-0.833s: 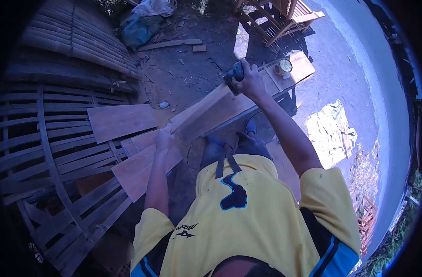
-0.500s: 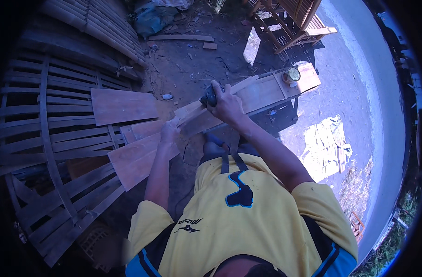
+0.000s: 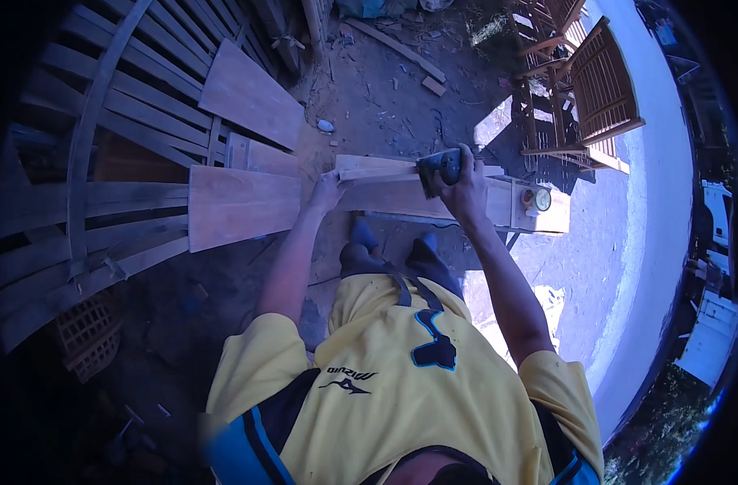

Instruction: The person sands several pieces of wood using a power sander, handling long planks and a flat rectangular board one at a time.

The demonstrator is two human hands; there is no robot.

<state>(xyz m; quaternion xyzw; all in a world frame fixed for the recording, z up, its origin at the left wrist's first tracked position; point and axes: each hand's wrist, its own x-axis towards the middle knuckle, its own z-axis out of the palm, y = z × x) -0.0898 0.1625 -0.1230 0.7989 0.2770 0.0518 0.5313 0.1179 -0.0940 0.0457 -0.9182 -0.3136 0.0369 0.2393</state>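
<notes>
In my right hand [image 3: 468, 194] is a dark handheld power sander [image 3: 438, 167], fingers wrapped round its body. It rests on a narrow pale wooden strip [image 3: 379, 171] that lies lengthwise along a wooden workbench [image 3: 405, 200]. My left hand [image 3: 327, 192] grips the strip's left end, its fingers closed at the bench's left edge. The sander's underside is hidden against the wood. Toward the bench's right end stands a round tin [image 3: 536, 200].
Flat boards [image 3: 244, 208] lie on a slatted bamboo frame [image 3: 82, 162] at my left. Slatted wooden chairs [image 3: 599, 85] stand far right. A loose plank [image 3: 397, 48] and scraps lie on the dirt ground beyond the bench. A lattice basket [image 3: 90, 335] sits low on the left.
The view has turned, so the bench now runs nearly level across it. The sander in my right hand is farther along the strip from my left hand, which still holds the end.
</notes>
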